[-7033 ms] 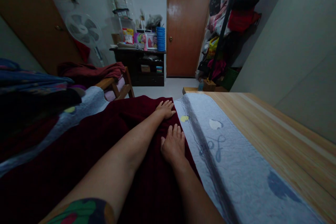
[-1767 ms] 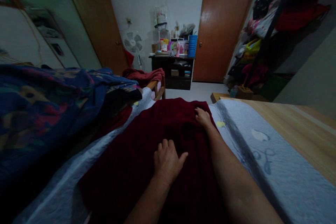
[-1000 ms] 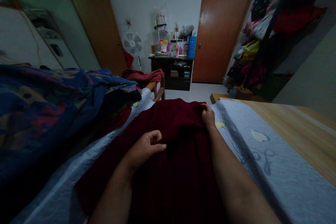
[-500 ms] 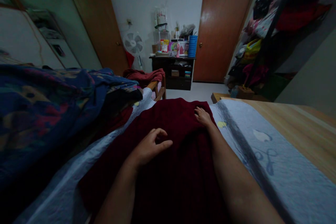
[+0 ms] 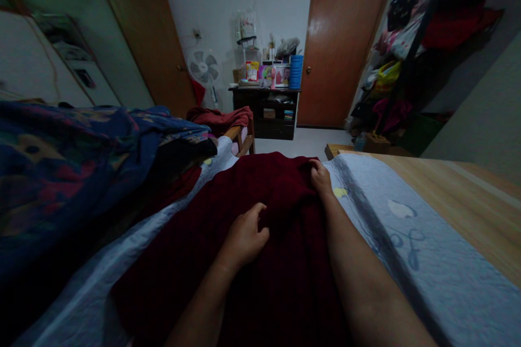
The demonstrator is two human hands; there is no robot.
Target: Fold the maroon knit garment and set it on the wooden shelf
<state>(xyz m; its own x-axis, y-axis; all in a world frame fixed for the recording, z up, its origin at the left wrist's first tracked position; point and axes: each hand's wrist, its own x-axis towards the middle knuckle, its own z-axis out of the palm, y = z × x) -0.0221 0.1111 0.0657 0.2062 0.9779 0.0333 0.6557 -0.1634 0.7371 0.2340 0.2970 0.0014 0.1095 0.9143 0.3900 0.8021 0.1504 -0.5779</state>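
A dark red cloth, perhaps a garment, lies spread across the bed in front of me. At its far right corner, my right hand is closed with its fingers pinching the edge. My left hand is over the middle of the cloth, thumb and forefinger apart and the other fingers curled out of sight. I cannot tell whether the left fingertips touch the fabric. Beneath the cloth is a pale blue-grey bedsheet with a dark stripe.
A blue floral cloth is heaped at the left beside dark clothing. Bare wooden board borders the sheet on the right. Farther off are a white fan, a black cabinet, a wooden door and hanging bags.
My right hand has closed on the cloth's far right edge, having lain flatter on it before. My left hand has shifted slightly right, and its wrist has turned.
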